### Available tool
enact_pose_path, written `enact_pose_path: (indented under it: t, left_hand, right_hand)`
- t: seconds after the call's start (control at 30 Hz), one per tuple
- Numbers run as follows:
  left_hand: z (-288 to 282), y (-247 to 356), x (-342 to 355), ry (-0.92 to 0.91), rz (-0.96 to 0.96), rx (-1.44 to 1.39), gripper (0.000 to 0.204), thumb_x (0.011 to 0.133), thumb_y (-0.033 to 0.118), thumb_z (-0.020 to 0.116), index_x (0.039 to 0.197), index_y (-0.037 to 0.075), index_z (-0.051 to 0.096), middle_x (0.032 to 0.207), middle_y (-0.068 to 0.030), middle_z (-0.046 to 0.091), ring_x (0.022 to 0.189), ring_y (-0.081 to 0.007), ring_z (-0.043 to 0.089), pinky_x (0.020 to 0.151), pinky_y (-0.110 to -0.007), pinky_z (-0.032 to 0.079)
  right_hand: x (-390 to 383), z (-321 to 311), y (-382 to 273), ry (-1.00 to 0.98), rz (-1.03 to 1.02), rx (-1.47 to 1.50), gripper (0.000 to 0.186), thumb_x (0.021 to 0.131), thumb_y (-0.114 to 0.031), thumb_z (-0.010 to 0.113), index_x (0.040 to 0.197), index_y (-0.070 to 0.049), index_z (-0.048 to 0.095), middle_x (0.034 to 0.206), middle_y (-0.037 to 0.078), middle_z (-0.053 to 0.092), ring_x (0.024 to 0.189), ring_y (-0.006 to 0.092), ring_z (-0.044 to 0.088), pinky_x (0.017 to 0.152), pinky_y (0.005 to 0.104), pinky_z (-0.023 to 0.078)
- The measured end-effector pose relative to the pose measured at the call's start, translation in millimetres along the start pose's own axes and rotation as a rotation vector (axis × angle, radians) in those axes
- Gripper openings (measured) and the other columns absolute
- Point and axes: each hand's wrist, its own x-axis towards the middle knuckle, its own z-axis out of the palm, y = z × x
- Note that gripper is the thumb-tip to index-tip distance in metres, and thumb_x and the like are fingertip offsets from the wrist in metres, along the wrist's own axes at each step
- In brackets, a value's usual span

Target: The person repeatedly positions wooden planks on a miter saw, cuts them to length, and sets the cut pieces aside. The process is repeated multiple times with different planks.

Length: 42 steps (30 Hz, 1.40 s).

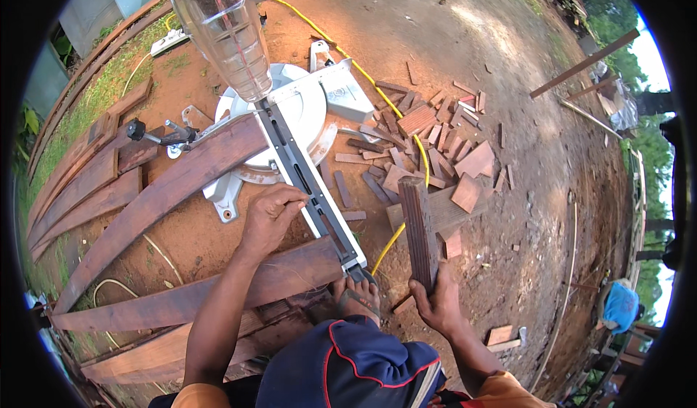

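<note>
My right hand (439,306) is wrapped round the lower end of a dark wooden block (419,223), which it holds upright, tilted slightly left. My left hand (272,215) has its fingertips pinched together just left of the long slotted bar (305,183) of a mitre saw; whatever sits in the pinch is too small to make out. The saw has a round white turntable (305,103) and a clear blade guard (225,38). A long curved plank (167,168) reaches to the turntable. Another curved plank (218,284) ends at the bar's near end, partly behind my left forearm.
Small wood offcuts (435,132) are heaped right of the saw. A yellow cable (348,56) runs across the ground through them. More long planks (87,168) lie at the left, with a white power strip (169,41) beyond. A bare foot (357,299) stands by the bar's end.
</note>
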Motion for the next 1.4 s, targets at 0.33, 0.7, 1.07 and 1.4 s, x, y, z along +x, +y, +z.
enact_pose_path:
  t: [0.33,0.7,1.07,1.4]
  left_hand:
    - [42.8,0.2,-25.0,-0.075,0.025,0.06,0.013,0.092,-0.001,0.073,0.104,-0.002,0.077,0.102,-0.0147,0.076,0.094,-0.0295,0.075,0.083,-0.038,0.059]
    - [41.7,-6.0,-20.3,-0.078,0.145,0.159,0.014,0.089,-0.002,0.075,0.103,-0.002,0.076,0.102,-0.0161,0.075,0.095,-0.0341,0.073,0.084,-0.042,0.059]
    - [41.2,-11.1,-21.3,-0.091,0.165,0.171,0.013,0.089,0.001,0.076,0.102,0.0,0.076,0.103,-0.0143,0.076,0.097,-0.032,0.073,0.086,-0.042,0.059]
    - [40.1,-9.8,-17.9,-0.103,0.186,0.194,0.014,0.091,0.003,0.075,0.104,-0.002,0.077,0.103,-0.013,0.076,0.097,-0.0306,0.071,0.087,-0.041,0.058]
  right_hand:
    - [-4.0,9.0,9.2,-0.175,0.049,-0.125,0.055,0.1,-0.025,0.072,0.14,0.003,0.046,0.098,0.032,0.07,0.092,0.054,0.07,0.077,0.056,0.056]
    - [2.4,17.1,-6.2,-0.16,-0.116,-0.168,0.057,0.1,-0.024,0.072,0.143,0.003,0.045,0.107,0.036,0.068,0.098,0.0554,0.069,0.081,0.0577,0.056]
    - [9.2,6.1,-26.1,0.099,-0.539,0.04,0.024,0.098,-0.005,0.063,0.121,-0.001,0.058,0.091,0.025,0.068,0.083,0.0419,0.072,0.07,0.0458,0.056]
    - [2.2,-0.5,-32.4,0.088,-0.462,0.084,0.022,0.101,-0.01,0.066,0.118,0.0,0.057,0.087,0.017,0.067,0.077,0.0293,0.069,0.073,0.0401,0.057]
